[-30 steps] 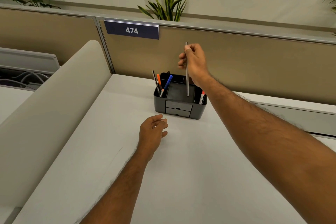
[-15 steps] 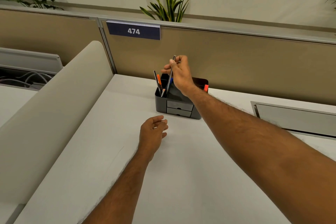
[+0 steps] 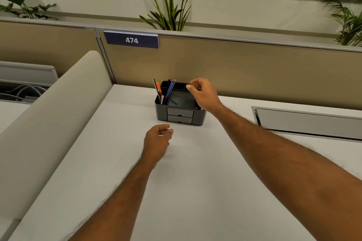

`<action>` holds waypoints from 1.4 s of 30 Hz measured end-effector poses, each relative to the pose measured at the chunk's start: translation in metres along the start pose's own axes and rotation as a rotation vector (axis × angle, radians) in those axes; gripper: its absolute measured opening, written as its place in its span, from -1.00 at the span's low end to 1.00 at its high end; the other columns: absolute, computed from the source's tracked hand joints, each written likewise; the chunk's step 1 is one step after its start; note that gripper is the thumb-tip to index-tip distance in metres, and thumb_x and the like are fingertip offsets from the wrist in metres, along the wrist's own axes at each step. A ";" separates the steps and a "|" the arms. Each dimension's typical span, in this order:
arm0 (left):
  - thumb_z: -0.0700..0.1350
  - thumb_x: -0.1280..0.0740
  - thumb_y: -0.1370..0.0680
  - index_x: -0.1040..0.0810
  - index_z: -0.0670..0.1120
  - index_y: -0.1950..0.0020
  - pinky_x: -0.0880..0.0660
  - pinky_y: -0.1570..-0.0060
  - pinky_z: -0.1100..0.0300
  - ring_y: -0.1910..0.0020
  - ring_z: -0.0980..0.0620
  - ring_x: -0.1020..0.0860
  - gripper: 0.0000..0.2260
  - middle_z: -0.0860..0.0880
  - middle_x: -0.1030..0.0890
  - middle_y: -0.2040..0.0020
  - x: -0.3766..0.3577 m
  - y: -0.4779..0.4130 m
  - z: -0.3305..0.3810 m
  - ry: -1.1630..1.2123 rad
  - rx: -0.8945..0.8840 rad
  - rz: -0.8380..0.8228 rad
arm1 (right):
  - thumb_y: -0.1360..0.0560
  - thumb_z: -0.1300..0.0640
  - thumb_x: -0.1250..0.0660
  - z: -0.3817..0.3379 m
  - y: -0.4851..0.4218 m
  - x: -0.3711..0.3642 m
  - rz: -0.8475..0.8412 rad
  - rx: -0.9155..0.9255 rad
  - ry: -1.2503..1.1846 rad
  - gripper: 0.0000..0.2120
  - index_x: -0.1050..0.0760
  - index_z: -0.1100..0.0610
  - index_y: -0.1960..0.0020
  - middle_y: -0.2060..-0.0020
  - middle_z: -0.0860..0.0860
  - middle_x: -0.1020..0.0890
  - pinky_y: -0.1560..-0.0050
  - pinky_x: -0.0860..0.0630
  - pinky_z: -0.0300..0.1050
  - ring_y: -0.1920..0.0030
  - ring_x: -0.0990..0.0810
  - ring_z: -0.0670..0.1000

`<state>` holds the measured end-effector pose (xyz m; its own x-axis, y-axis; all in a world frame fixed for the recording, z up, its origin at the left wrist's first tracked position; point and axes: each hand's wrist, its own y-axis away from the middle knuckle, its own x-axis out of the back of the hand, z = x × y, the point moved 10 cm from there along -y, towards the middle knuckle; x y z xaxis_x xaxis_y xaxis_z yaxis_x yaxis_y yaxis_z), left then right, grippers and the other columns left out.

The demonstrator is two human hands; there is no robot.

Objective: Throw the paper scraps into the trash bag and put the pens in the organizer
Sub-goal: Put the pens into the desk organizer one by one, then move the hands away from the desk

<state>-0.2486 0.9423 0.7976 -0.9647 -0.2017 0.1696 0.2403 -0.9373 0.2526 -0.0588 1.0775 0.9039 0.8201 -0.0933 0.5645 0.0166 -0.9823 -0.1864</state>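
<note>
At the far left, a curved beige divider [image 3: 49,123] borders the white table [image 3: 195,191], and a blue plate reading 474 [image 3: 131,40] hangs on the tan partition [image 3: 244,70] at the far edge. The left hand [image 3: 156,143] rests on the table just near of the black organizer [image 3: 181,117], its grip loosely curled and holding nothing. In the organizer's left compartment stand the pens: a dark pen [image 3: 156,89], an orange pen [image 3: 159,90], a blue pen [image 3: 168,90] and a thin grey pen [image 3: 172,87], all leaning. The right hand [image 3: 203,94] hovers over the organizer's right side, thumb and fingertips drawn close together; whether they pinch anything cannot be told. A grey metal flap [image 3: 309,123] lies in the table at the right.
</note>
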 end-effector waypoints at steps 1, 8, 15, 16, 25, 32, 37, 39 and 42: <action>-0.11 -0.37 -0.57 -0.56 -0.12 -0.24 -0.60 -0.09 0.02 -0.13 -0.08 -0.61 -0.74 -0.12 -0.62 -0.13 -0.002 0.002 0.002 -0.020 -0.009 -0.006 | -0.56 0.00 -0.35 0.005 0.009 0.008 0.008 0.010 0.026 -0.74 -0.57 0.15 -0.15 -0.09 0.07 -0.62 -0.16 -0.54 -0.04 -0.03 -0.57 -0.05; -0.11 -0.38 -0.56 -0.56 -0.13 -0.22 -0.53 -0.03 0.24 -0.03 0.03 -0.58 -0.74 -0.02 -0.62 -0.04 -0.021 0.030 0.017 -0.226 -0.115 -0.071 | -0.56 -0.02 -0.35 0.049 0.087 0.042 -0.034 0.022 0.208 -0.71 -0.55 0.11 -0.19 -0.13 0.04 -0.59 -0.23 -0.48 0.10 -0.16 -0.53 0.04; -0.06 -0.37 -0.56 -0.53 -0.09 -0.28 -0.39 -0.10 0.25 -0.19 0.04 -0.55 -0.69 -0.01 -0.60 -0.18 -0.049 0.085 0.015 -0.580 -0.294 -0.185 | -0.57 -0.03 -0.33 0.075 0.176 0.068 -0.087 0.036 0.365 -0.71 -0.52 0.08 -0.23 -0.16 0.02 -0.56 -0.26 -0.36 0.01 -0.21 -0.48 0.06; -0.03 -0.36 -0.56 -0.51 -0.07 -0.31 -0.38 -0.14 0.24 -0.24 0.04 -0.52 -0.66 0.00 -0.57 -0.23 -0.053 0.097 0.013 -0.654 -0.333 -0.203 | -0.57 -0.03 -0.33 0.078 0.191 0.072 -0.093 0.037 0.388 -0.70 -0.52 0.09 -0.23 -0.16 0.03 -0.56 -0.26 -0.36 0.02 -0.21 -0.48 0.07; 0.15 -0.26 -0.59 -0.33 -0.03 -0.48 -0.29 -0.35 0.07 -0.44 -0.03 -0.36 -0.49 0.00 -0.39 -0.47 -0.047 0.243 -0.015 -1.062 -0.593 -0.268 | -0.57 -0.08 -0.29 0.080 0.359 0.102 -0.126 -0.031 0.537 -0.61 -0.47 0.10 -0.31 -0.26 0.01 -0.51 -0.28 -0.31 -0.02 -0.30 -0.43 0.08; 0.40 0.04 -0.54 -0.05 0.01 -0.60 0.05 -0.54 -0.09 -0.61 -0.01 0.04 -0.27 -0.02 0.00 -0.63 -0.020 0.391 -0.070 -1.269 -0.695 -0.276 | -0.55 -0.29 -0.20 0.058 0.534 0.129 -0.111 -0.056 0.711 -0.28 -0.18 0.07 -0.57 -0.59 0.13 -0.13 -0.54 -0.05 0.10 -0.58 -0.10 0.14; 0.47 0.14 -0.49 0.14 0.05 -0.61 0.22 -0.53 -0.17 -0.60 -0.02 0.21 -0.20 -0.01 0.19 -0.62 -0.021 0.461 -0.092 -1.321 -0.764 -0.269 | -0.47 -0.49 0.04 0.063 0.630 0.136 -0.198 -0.169 0.799 -0.14 0.16 -0.06 -0.61 -0.60 0.02 0.25 -0.56 0.27 0.16 -0.60 0.26 0.07; 0.50 0.15 -0.47 0.23 0.07 -0.59 0.29 -0.51 -0.19 -0.58 -0.03 0.29 -0.17 0.00 0.27 -0.61 -0.023 0.481 -0.099 -1.318 -0.793 -0.264 | -0.43 -0.53 0.12 0.067 0.658 0.141 -0.211 -0.190 0.842 -0.12 0.23 -0.10 -0.60 -0.58 0.02 0.31 -0.54 0.31 0.21 -0.58 0.32 0.07; 0.53 0.18 -0.46 0.25 0.06 -0.59 0.32 -0.50 -0.21 -0.57 -0.04 0.32 -0.15 -0.02 0.31 -0.60 -0.027 0.508 -0.116 -1.357 -0.815 -0.288 | -0.46 -0.51 0.11 0.073 0.694 0.150 -0.227 -0.218 0.883 -0.14 0.25 -0.10 -0.59 -0.58 0.04 0.31 -0.53 0.31 0.26 -0.58 0.32 0.09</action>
<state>-0.1134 0.4388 0.8112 -0.0558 -0.0277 0.9981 -0.4701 -0.8812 -0.0507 0.1178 0.3932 0.8003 0.0779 0.1024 0.9917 -0.0580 -0.9926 0.1071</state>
